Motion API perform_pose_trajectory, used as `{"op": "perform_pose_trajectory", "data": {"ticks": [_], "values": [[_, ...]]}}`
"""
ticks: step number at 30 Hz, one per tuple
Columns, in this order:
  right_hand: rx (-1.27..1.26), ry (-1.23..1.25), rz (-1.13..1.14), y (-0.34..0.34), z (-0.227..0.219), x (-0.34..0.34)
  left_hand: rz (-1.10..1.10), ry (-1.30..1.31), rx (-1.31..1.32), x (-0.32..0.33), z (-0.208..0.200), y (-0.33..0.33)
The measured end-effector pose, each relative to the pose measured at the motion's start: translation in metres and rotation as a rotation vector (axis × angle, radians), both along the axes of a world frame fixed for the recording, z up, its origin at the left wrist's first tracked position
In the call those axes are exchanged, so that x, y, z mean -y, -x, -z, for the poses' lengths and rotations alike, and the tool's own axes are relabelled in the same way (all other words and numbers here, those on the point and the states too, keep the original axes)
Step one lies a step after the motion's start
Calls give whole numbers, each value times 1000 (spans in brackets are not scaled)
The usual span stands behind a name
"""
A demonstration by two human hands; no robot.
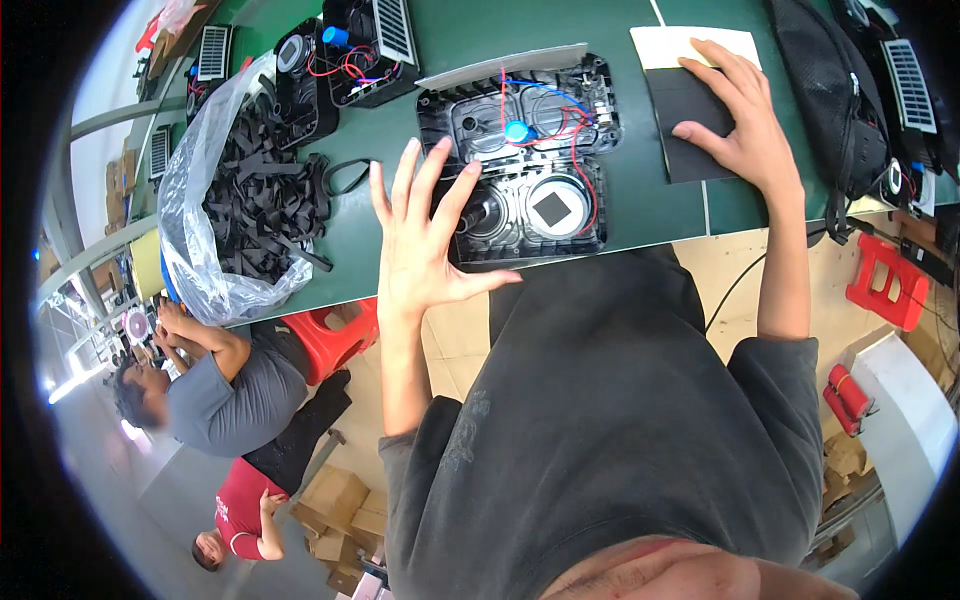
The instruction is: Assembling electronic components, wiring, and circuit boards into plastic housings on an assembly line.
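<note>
An opened black plastic speaker housing [463,128] lies in front of me on the green table. Inside it are red and blue wires, a blue cylindrical part [519,131] and a round speaker [556,207] with a dark square at its centre. My left hand [418,245] is open at the housing's left side, fingers spread over its edge; whether they touch it I cannot tell. To the right, my right hand [745,125] is open, fingers apart, on a sheet of black square pads [680,130] with a pale yellow upper strip [660,48].
At the left, a clear plastic bag [195,225] holds many black straps [262,185]. Other wired housings [365,60] stand at the back left. A black fabric bag [835,100] lies on the right. Two people, one in grey [235,400], one in red [240,510], are beyond the table's left side.
</note>
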State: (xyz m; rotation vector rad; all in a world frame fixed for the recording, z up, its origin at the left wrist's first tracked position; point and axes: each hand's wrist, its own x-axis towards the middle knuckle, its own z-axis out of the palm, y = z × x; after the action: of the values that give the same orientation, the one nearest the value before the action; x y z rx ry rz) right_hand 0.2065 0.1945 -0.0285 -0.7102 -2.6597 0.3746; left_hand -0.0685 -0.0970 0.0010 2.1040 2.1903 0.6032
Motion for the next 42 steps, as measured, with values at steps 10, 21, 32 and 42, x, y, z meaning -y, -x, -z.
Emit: {"op": "perform_pose_trajectory", "data": {"ticks": [10, 21, 32, 42], "values": [[-442, 233, -216, 82, -46, 67, -152, -38, 84, 1, 11, -30], [-256, 181, -323, 99, -40, 81, -42, -298, 80, -70, 10, 14], [-354, 422, 127, 114, -54, 58, 106, -413, -38, -110, -25, 28], [-441, 726, 206, 106, -27, 28, 477, -830, 165, -167, 15, 43]]}}
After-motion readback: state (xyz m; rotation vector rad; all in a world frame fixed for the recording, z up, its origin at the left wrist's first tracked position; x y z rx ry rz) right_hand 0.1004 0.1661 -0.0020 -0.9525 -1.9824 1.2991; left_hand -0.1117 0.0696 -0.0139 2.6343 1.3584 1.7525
